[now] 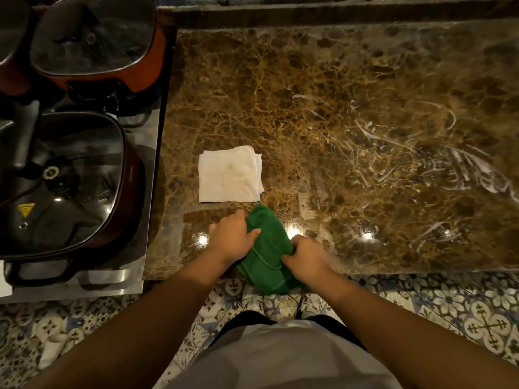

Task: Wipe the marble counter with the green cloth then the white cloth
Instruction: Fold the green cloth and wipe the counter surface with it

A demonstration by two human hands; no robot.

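Observation:
A green cloth (266, 248) lies bunched at the front edge of the brown marble counter (337, 122), its lower part hanging past the edge. My left hand (233, 237) grips its left side and my right hand (306, 255) grips its right side. Just behind them a folded white cloth (229, 175) lies flat on the counter, touched by neither hand. White streaks (463, 167) smear the marble on the right.
To the left a steel stove top (148, 192) carries two lidded pots: a dark one (64, 181) near me and an orange one (95, 40) behind it. Patterned floor tiles (463, 313) show below the counter edge.

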